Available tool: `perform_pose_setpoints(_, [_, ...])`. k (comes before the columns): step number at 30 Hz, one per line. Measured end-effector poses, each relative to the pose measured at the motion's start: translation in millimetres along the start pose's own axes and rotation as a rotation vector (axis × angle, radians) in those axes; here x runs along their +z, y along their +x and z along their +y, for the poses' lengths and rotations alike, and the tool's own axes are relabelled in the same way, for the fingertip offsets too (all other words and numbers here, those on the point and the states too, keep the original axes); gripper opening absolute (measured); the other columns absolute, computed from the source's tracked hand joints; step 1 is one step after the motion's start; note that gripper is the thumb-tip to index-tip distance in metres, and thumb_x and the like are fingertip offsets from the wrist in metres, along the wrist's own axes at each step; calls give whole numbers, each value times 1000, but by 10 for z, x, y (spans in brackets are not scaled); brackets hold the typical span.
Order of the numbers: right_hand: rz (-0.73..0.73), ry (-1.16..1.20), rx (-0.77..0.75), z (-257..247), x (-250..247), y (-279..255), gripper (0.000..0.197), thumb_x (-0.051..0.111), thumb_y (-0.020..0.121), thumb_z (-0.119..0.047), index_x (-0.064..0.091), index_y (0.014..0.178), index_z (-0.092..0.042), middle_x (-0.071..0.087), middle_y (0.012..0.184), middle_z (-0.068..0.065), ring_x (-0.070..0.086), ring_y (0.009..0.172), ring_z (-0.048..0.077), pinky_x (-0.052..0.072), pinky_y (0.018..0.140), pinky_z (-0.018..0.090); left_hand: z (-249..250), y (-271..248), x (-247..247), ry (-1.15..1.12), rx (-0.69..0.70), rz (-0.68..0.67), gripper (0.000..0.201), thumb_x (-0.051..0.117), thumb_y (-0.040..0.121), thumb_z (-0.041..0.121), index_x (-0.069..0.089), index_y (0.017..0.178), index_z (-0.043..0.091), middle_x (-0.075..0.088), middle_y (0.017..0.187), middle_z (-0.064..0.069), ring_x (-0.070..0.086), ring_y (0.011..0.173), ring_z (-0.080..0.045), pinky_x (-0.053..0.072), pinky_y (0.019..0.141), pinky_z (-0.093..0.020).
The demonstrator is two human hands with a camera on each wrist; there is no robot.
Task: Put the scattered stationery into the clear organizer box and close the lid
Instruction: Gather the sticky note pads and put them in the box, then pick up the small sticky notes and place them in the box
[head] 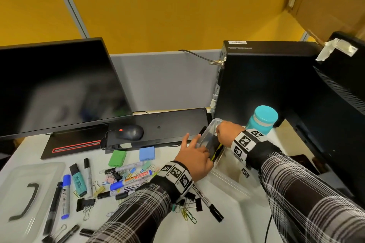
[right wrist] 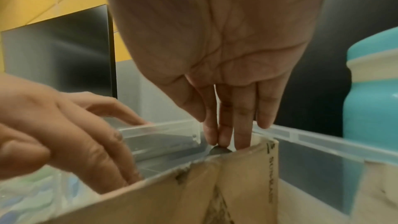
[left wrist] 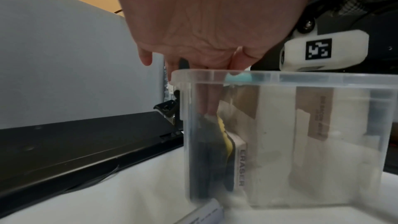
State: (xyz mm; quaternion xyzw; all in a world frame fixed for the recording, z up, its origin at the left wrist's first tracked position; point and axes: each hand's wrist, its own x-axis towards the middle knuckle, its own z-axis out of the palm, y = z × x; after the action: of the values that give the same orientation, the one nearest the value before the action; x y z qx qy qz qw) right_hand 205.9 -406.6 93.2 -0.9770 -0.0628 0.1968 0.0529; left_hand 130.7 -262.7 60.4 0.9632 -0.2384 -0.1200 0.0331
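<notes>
Clear organizer box point(head: 212, 127) open, eraser point(left wrist: 240, 163) upright inside, markers point(head: 126, 180) scattered on desk

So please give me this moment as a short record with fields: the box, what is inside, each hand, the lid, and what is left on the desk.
box: clear organizer box, open, on the desk beside a teal bottle
inside: a black-and-yellow board eraser standing at one end, next to a cardboard piece
left hand: left hand reaches into the box, fingers on the eraser
right hand: right hand over the box, fingertips pinching the eraser's top edge
lid: clear lid lies off, at the desk's left
left on desk: markers, binder clips, paper clips, a green eraser, a blue eraser
</notes>
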Motion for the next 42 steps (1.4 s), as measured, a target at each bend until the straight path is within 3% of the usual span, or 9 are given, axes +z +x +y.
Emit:
perform_pose_setpoints(8, [-128, -58, 36, -51, 25, 86, 32, 46, 93, -17, 56, 120, -3, 57, 125, 18, 53, 117, 35, 43, 92, 41, 86, 116, -113, -4, -79, -156, 57, 14, 96, 43, 58, 127, 24, 51, 139, 3, 11, 145, -27, -17, 111, -56])
perform_pose_setpoints(15, [-151, -63, 113, -66, 186, 273, 35, 49, 88, -28, 60, 116, -11, 63, 107, 9, 60, 98, 22, 49, 85, 32, 113, 113, -171, -21, -98, -198, 59, 12, 97, 48, 57, 126, 24, 50, 141, -2, 17, 143, -27, -12, 114, -57])
perform_pose_setpoints(19, [-125, -76, 147, -45, 234, 409, 48, 43, 74, -45, 63, 108, -16, 65, 95, 6, 58, 82, 20, 46, 77, 31, 103, 121, -141, -33, -98, -179, 58, 14, 97, 48, 57, 127, 23, 52, 139, -3, 16, 143, -27, -14, 114, -56])
perform_pose_setpoints(26, [-106, -106, 116, -24, 238, 282, 40, 50, 85, -34, 57, 119, -13, 63, 109, 10, 56, 88, 19, 45, 79, 30, 84, 119, -114, -51, -64, -155, 58, 14, 97, 49, 46, 137, 23, 44, 146, 0, 7, 146, -25, -15, 112, -59])
perform_pose_setpoints(29, [-100, -99, 94, 1, 196, 232, 38, 50, 84, -33, 59, 116, -15, 63, 101, 7, 54, 83, 17, 45, 75, 29, 44, 102, -82, -39, -8, -99, 52, 17, 97, 46, 54, 129, 28, 40, 148, 6, 5, 146, -26, -17, 111, -60])
perform_pose_setpoints(33, [-190, -136, -28, -133, 60, 103, 34, 44, 94, -22, 57, 122, -7, 58, 122, 14, 55, 114, 30, 42, 89, 35, -131, -179, -58, -78, 37, 237, 45, 25, 95, 46, 59, 120, 31, 31, 151, 12, 1, 147, -22, -4, 115, -57])
perform_pose_setpoints(35, [-167, -94, -45, -240, -82, 15, 33, 43, 94, -22, 58, 120, -7, 58, 125, 15, 54, 116, 33, 44, 92, 37, -380, -419, -34, -123, -14, 408, 43, 27, 92, 46, 55, 123, 32, 33, 150, 12, 7, 146, -20, 3, 117, -51])
perform_pose_setpoints(38, [-73, -62, -97, -493, -325, -186, 33, 37, 97, -22, 58, 115, -6, 58, 119, 11, 55, 111, 31, 44, 88, 33, -948, -770, 103, -139, -167, 489, 43, 33, 87, 45, 55, 121, 31, 41, 145, 8, 22, 141, -25, 21, 111, -51])
perform_pose_setpoints(42, [94, 61, -262, -1038, -294, -371, 18, 39, 93, -22, 56, 90, -16, 65, 99, 11, 61, 88, 30, 48, 75, 36, -1767, -1094, 287, -173, -496, 309, 42, 48, 86, 38, 52, 127, 28, 45, 140, 3, 32, 131, -27, 31, 105, -44])
